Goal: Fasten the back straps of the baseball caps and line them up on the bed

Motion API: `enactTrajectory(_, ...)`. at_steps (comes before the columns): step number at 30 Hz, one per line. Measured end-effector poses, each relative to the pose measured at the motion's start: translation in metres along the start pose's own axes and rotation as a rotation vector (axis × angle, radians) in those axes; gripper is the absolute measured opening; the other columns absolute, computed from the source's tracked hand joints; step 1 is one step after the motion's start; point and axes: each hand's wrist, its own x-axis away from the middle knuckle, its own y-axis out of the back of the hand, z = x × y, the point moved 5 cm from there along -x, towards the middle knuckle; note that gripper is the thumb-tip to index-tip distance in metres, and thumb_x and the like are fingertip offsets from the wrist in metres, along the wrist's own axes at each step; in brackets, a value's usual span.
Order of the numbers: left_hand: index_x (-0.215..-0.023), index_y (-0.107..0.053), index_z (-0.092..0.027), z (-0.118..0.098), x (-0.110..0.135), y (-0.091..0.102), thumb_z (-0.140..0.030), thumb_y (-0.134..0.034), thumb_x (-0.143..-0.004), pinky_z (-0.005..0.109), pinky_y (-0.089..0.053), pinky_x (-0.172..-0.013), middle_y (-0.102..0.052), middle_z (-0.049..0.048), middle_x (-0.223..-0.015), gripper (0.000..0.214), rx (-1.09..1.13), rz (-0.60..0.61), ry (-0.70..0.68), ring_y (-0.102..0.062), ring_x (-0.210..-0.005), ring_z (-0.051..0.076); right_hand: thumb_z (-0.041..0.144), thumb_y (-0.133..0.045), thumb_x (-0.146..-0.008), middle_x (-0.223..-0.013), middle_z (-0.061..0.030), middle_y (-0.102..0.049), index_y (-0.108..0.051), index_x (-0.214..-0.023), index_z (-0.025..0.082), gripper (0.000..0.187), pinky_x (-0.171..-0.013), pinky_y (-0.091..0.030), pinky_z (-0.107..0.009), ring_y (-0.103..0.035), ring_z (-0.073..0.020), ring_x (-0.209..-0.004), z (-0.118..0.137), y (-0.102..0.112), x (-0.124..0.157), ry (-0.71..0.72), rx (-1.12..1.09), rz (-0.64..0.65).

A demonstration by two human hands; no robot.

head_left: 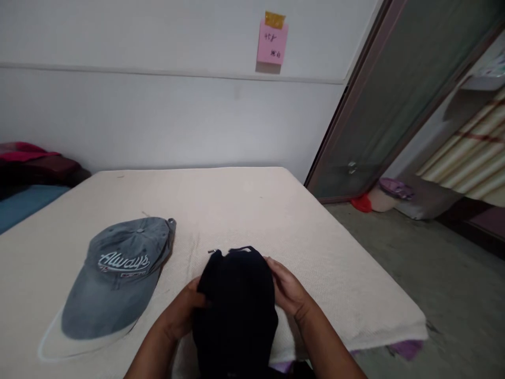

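A black cap (236,310) is between my two hands at the near edge of the cream-covered surface. Its back strap and a small metal buckle show at the far end. My left hand (187,309) grips the cap's left side, fingers partly hidden by the fabric. On the opposite side, my right hand (287,287) holds the cap by its edge, the fingertips behind it. To the left lies a grey-blue cap (122,273) with "Always" lettering, its brim toward me, touched by neither hand.
A pale curved line (49,337) runs around the grey cap's brim. The cream cover (244,205) reaches a white wall (165,121) with a pink note (272,42). Folded cloths (35,163) lie far left. A sliding door (366,105) and bags (382,197) are on the right.
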Motion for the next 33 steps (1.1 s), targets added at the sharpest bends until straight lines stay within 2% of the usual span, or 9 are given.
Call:
enactTrajectory(5,-0.101,-0.067,-0.013,0.015,0.008,-0.025,-0.009,-0.071,-0.054,0.031,-0.048,-0.069,-0.07,0.0067,-0.079,0.047,-0.089,0.284,0.184,-0.064,-0.071,0.021,0.02,-0.064,-0.074,-0.078,-0.0041,-0.063,-0.063,-0.094,0.015,0.02,-0.066,-0.043,-0.024,-0.058,-0.0123,-0.069,0.0,0.004,-0.002,-0.006,0.008,-0.008)
enactTrajectory(9,-0.101,-0.066,-0.012,0.013,-0.007,-0.025,-0.041,-0.062,-0.073,0.035,-0.045,-0.079,-0.07,0.0099,-0.084,0.04,0.017,0.106,0.14,-0.064,-0.081,0.024,0.014,-0.064,-0.068,-0.065,-0.0004,-0.057,-0.062,-0.084,0.014,0.017,-0.054,-0.037,-0.019,-0.051,-0.0087,-0.057,-0.005,0.011,-0.005,-0.018,0.009,-0.032)
enactTrajectory(12,-0.09,-0.069,-0.012,0.009,-0.025,-0.021,-0.044,-0.061,-0.074,0.032,-0.045,-0.072,-0.069,0.0075,-0.073,0.037,-0.035,-0.077,0.056,-0.063,-0.071,0.022,0.024,-0.063,-0.073,-0.057,0.002,-0.051,-0.062,-0.081,0.014,0.013,-0.047,-0.032,-0.019,-0.045,-0.0078,-0.05,-0.004,0.015,-0.009,-0.039,0.032,-0.062)
enactTrajectory(14,-0.085,-0.069,-0.013,0.005,-0.034,-0.023,-0.039,-0.066,-0.072,0.029,-0.043,-0.066,-0.068,0.0046,-0.066,0.03,-0.093,-0.126,-0.004,-0.061,-0.062,0.019,0.036,-0.057,-0.079,-0.054,0.0022,-0.049,-0.062,-0.08,0.014,0.023,-0.045,-0.03,-0.02,-0.043,-0.0082,-0.047,0.0,0.02,-0.009,-0.046,0.069,-0.103)
enactTrajectory(17,-0.088,-0.069,-0.015,0.006,-0.041,-0.035,-0.032,-0.068,-0.071,0.026,-0.041,-0.06,-0.068,0.0027,-0.066,0.024,-0.143,-0.082,-0.024,-0.059,-0.057,0.015,0.042,-0.056,-0.08,-0.056,0.0005,-0.052,-0.063,-0.081,0.014,0.029,-0.046,-0.031,-0.021,-0.045,-0.009,-0.048,0.012,0.029,-0.006,-0.028,0.116,-0.151)
enactTrajectory(22,-0.097,-0.068,-0.015,0.015,-0.041,-0.048,-0.031,-0.066,-0.074,0.024,-0.04,-0.058,-0.068,0.004,-0.07,0.028,-0.251,0.0,0.048,-0.059,-0.058,0.015,0.022,-0.066,-0.069,-0.068,-0.0021,-0.057,-0.063,-0.084,0.014,0.017,-0.051,-0.035,-0.022,-0.049,-0.0091,-0.054,0.037,0.043,-0.001,0.111,0.019,-0.169)
enactTrajectory(26,-0.097,-0.069,-0.017,0.009,-0.047,-0.037,-0.031,-0.062,-0.076,0.026,-0.04,-0.06,-0.069,0.0034,-0.075,0.026,-0.359,-0.136,-0.025,-0.059,-0.064,0.018,0.026,-0.061,-0.074,-0.056,0.003,-0.049,-0.058,-0.079,0.014,0.013,-0.041,-0.022,-0.02,-0.031,-0.0033,-0.039,0.037,0.042,-0.005,0.075,0.046,-0.098)
enactTrajectory(30,-0.093,-0.07,-0.017,-0.005,-0.053,-0.033,-0.027,-0.065,-0.072,0.026,-0.041,-0.069,-0.069,0.0062,-0.096,0.024,-0.367,-0.283,-0.16,-0.059,-0.085,0.022,0.042,-0.055,-0.08,-0.049,0.0065,-0.041,-0.052,-0.071,0.016,0.028,-0.038,-0.012,-0.019,-0.022,-0.0026,-0.036,0.03,0.032,-0.01,-0.012,0.182,-0.081)
enactTrajectory(33,-0.098,-0.068,-0.016,-0.006,-0.058,-0.052,-0.031,-0.063,-0.076,0.026,-0.041,-0.066,-0.07,0.0064,-0.088,0.028,-0.335,-0.106,-0.097,-0.06,-0.076,0.02,0.04,-0.06,-0.076,-0.05,0.0054,-0.043,-0.049,-0.068,0.016,0.027,-0.039,-0.015,-0.018,-0.031,-0.0042,-0.04,0.026,0.026,-0.011,-0.065,0.28,-0.093)
